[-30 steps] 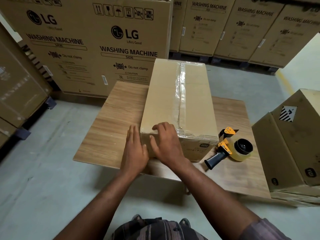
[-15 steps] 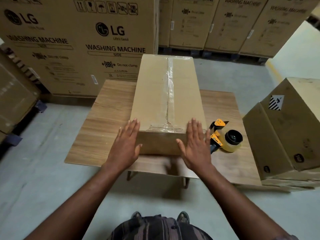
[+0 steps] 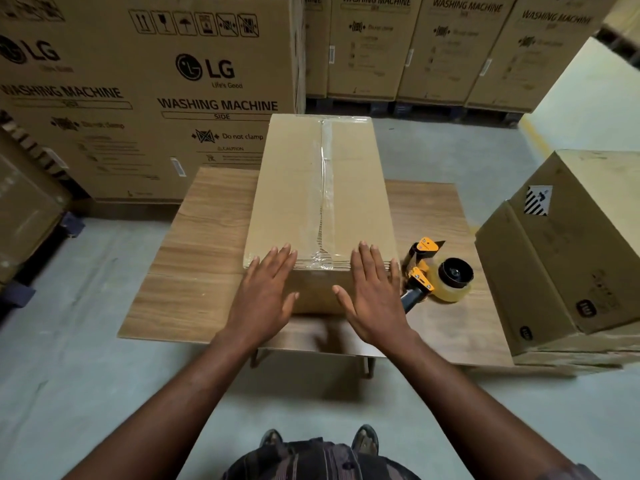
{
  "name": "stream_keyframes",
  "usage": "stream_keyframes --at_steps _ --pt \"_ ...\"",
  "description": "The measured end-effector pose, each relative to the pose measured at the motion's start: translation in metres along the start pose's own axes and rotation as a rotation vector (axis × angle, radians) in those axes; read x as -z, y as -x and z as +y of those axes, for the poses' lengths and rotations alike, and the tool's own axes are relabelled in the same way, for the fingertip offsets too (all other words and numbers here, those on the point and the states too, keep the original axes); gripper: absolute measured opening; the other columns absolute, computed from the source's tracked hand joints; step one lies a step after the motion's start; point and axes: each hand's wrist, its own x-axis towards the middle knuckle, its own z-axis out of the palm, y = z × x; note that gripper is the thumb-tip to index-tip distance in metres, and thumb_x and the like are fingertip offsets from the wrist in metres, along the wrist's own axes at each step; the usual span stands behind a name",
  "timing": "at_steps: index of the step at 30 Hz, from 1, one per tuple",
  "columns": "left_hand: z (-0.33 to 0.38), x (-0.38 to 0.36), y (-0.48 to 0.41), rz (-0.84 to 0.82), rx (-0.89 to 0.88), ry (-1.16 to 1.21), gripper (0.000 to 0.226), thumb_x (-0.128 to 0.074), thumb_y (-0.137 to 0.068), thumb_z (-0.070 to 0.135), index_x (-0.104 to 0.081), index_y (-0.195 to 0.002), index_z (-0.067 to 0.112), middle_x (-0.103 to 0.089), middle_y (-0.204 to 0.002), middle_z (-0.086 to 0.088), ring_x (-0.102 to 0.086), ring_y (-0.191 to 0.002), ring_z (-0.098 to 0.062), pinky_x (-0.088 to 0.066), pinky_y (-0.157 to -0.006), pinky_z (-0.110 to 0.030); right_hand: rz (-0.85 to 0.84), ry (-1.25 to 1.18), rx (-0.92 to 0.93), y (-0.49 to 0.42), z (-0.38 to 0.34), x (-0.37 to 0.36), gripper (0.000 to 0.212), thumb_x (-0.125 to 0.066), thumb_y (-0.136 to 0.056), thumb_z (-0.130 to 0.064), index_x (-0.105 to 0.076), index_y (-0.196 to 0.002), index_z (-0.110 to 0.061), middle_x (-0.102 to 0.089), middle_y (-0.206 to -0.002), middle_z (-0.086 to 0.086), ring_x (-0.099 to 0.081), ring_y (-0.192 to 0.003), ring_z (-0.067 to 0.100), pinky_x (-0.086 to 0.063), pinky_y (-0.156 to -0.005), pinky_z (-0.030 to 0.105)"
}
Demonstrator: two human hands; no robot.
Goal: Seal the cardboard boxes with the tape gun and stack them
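A long cardboard box [image 3: 294, 188] lies on the low wooden table [image 3: 194, 265], with clear tape running down its top seam. My left hand [image 3: 265, 292] lies flat with straight fingers against the box's near left corner. My right hand [image 3: 375, 292] is flat at the near right corner, fingers straight over the top edge. The yellow and black tape gun [image 3: 436, 275] with its roll of clear tape lies on the table just right of my right hand, its handle partly hidden behind that hand.
Stacked cardboard boxes [image 3: 568, 258] sit at the table's right edge. Big washing machine cartons [image 3: 149, 95] stand behind the table, and more line the back [image 3: 429, 46]. Grey concrete floor [image 3: 76, 375] surrounds the table. My shoes show at the bottom.
One second ago both hands were together at the box's near left corner and the box sat skewed. The box has turned square to me, and my hands have spread to its two near corners.
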Motion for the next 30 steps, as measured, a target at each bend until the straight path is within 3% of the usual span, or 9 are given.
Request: stream_keyframes --at_steps 4,7,11,14,18,20,23,26,30 --pt "0.002 0.000 0.012 0.018 -0.014 0.034 0.077 -0.065 -0.091 0.036 -0.031 -0.157 0.017 -0.027 -0.164 0.000 -0.026 -0.151 -0.020 -0.020 -0.123 -0.043 0.003 -0.008 0.034 0.016 0.006 0.002 0.078 -0.022 -0.101 -0.061 -0.025 -0.162 -0.011 -0.011 -0.172 0.006 -0.006 -0.159 0.023 -0.003 -0.124 0.051" --pt "0.002 -0.001 0.025 0.033 -0.019 0.077 0.070 -0.052 -0.094 0.043 -0.033 -0.156 0.020 -0.028 -0.164 0.005 -0.025 -0.151 -0.014 -0.019 -0.123 -0.037 0.024 -0.024 0.047 0.030 0.013 0.002 0.074 -0.025 -0.103 -0.058 -0.029 -0.161 -0.013 -0.016 -0.171 0.004 -0.010 -0.158 0.021 -0.004 -0.124 0.050" --pt "-0.008 0.001 0.021 -0.019 0.022 0.097 0.074 -0.033 -0.097 0.061 -0.022 -0.160 0.025 -0.014 -0.167 0.010 -0.011 -0.154 -0.009 -0.011 -0.125 -0.037 0.010 -0.038 -0.034 0.023 0.011 0.003 0.078 -0.020 -0.102 -0.061 -0.024 -0.162 -0.010 -0.012 -0.172 0.006 -0.007 -0.159 0.023 -0.002 -0.124 0.048" --pt "-0.035 0.009 0.018 -0.047 0.128 0.179 0.079 -0.020 -0.095 0.071 -0.008 -0.161 0.030 0.000 -0.166 0.016 0.003 -0.154 -0.007 -0.005 -0.125 -0.036 0.035 -0.042 -0.045 0.021 0.026 0.006 0.079 -0.019 -0.103 -0.061 -0.026 -0.161 -0.008 -0.014 -0.171 0.008 -0.010 -0.158 0.025 -0.005 -0.124 0.048" --pt "-0.058 0.011 0.020 -0.107 0.318 0.335 0.093 -0.013 -0.087 0.079 -0.009 -0.162 0.023 -0.008 -0.168 0.005 0.002 -0.153 -0.008 -0.012 -0.124 -0.037 0.022 -0.134 -0.116 0.021 0.041 0.010 0.084 -0.016 -0.101 -0.065 -0.018 -0.162 -0.008 -0.007 -0.172 0.008 -0.002 -0.159 0.023 -0.007 -0.128 0.046" --pt "-0.053 0.008 0.020 -0.093 0.362 0.454 0.094 -0.018 -0.087 0.080 -0.015 -0.161 0.022 -0.016 -0.167 0.003 -0.006 -0.153 -0.009 -0.014 -0.124 -0.036 0.024 -0.212 -0.180 0.013 0.042 0.012 0.087 -0.016 -0.099 -0.066 -0.017 -0.162 -0.006 -0.007 -0.171 0.011 -0.003 -0.158 0.025 -0.007 -0.128 0.045" --pt "-0.039 0.014 0.014 0.047 0.365 0.581 0.074 -0.040 -0.097 0.060 -0.026 -0.159 0.022 -0.034 -0.160 0.004 -0.031 -0.147 -0.011 -0.029 -0.121 -0.036 0.022 -0.247 -0.209 -0.001 0.042 0.019 0.087 -0.021 -0.097 -0.065 -0.021 -0.160 -0.005 -0.014 -0.170 0.014 -0.009 -0.157 0.028 -0.013 -0.126 0.048" --pt "-0.035 0.019 -0.001 0.105 0.340 0.564 0.062 -0.055 -0.101 0.039 -0.031 -0.156 0.024 -0.043 -0.154 0.007 -0.043 -0.138 -0.010 -0.038 -0.113 -0.034 0.018 -0.239 -0.202 -0.020 0.047 0.027 0.078 -0.038 -0.100 -0.056 -0.025 -0.156 -0.003 -0.017 -0.167 0.018 -0.013 -0.155 0.031 -0.019 -0.123 0.050" --pt "-0.051 0.019 -0.042 0.049 0.344 0.502 0.056 -0.056 -0.098 0.037 -0.037 -0.149 0.024 -0.053 -0.145 -0.001 -0.051 -0.131 -0.022 -0.044 -0.107 -0.040 -0.006 -0.233 -0.212 -0.057 0.055 0.040 0.075 -0.052 -0.099 -0.044 -0.027 -0.155 -0.002 -0.019 -0.166 0.021 -0.016 -0.153 0.036 -0.021 -0.122 0.049"
